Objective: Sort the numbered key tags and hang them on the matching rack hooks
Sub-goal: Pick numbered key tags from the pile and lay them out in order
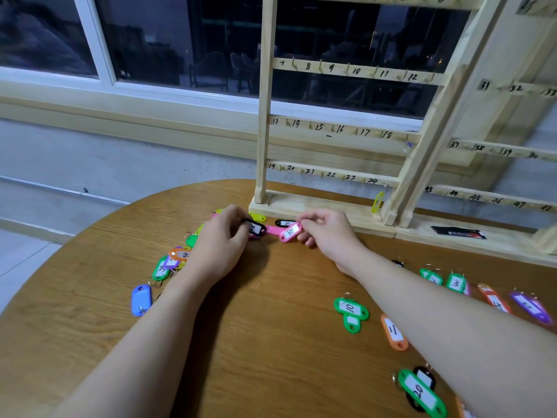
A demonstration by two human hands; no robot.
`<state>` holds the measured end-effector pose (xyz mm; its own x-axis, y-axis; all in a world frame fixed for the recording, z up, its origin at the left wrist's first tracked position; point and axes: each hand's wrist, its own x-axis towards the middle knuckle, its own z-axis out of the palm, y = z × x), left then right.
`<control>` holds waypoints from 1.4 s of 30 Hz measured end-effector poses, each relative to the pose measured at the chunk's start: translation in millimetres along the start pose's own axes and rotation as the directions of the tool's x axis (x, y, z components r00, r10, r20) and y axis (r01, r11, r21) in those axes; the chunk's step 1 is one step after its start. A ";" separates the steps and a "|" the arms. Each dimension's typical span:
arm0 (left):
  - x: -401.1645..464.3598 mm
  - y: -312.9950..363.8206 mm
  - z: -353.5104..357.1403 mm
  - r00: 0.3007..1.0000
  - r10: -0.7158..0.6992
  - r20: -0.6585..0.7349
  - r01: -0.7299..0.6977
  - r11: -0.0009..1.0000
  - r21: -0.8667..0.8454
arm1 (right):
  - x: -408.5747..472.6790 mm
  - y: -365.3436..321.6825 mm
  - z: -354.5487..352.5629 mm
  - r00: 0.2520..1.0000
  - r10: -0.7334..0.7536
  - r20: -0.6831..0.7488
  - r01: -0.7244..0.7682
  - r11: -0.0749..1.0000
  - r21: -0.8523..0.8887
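Left hand [221, 236] grip pinches black tag [256, 228], number blurred; right hand [327, 233] grip pinches pink tag [290, 232], far tabletop [256, 327] by rack [331, 128]; left pile [174, 260] partly hidden

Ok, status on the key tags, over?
Left hand grips black tag; right hand pinches pink tag. One yellow tag hangs on the rack. Path clear.

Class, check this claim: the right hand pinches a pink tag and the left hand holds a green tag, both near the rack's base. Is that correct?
Not quite. In the head view the left hand holds a black tag, not green. The right hand does pinch the pink tag, near the rack's base.
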<state>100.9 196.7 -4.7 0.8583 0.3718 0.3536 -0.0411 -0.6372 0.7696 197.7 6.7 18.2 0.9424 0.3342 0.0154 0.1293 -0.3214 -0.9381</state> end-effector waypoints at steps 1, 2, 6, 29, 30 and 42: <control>-1.1 1.4 -0.5 1.000 0.015 -0.006 -0.015 1.000 0.020 | -2.0 -2.5 -3.4 1.000 0.011 0.009 -0.011 1.000 0.012; -2.3 3.0 -0.7 0.999 0.036 -0.011 -0.035 0.999 0.042 | -4.5 -4.6 -7.7 1.000 0.024 0.018 -0.024 0.999 0.023; -8.2 18.2 -1.5 0.988 0.155 -0.017 -0.153 0.982 0.114 | -22.3 -12.5 -33.8 0.991 0.100 0.085 -0.108 0.989 0.096; -151.8 215.0 97.3 0.847 0.354 0.396 -0.299 0.934 -0.196 | -309.8 14.9 -277.8 0.991 0.126 0.047 -0.107 0.949 -0.296; -156.2 221.6 102.6 0.832 0.362 0.421 -0.307 0.932 -0.194 | -316.6 19.8 -278.6 0.990 0.133 0.052 -0.109 0.939 -0.327; -177.0 264.2 147.8 0.702 0.395 0.592 -0.389 0.910 -0.147 | -333.7 66.8 -282.1 0.997 0.044 0.065 0.007 0.772 -0.636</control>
<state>13.7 -137.2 57.5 0.8893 -0.3909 0.2376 -0.4459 -0.6251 0.6406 -21.1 -376.2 48.1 0.9252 0.3764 -0.0488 0.3026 -0.8091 -0.5037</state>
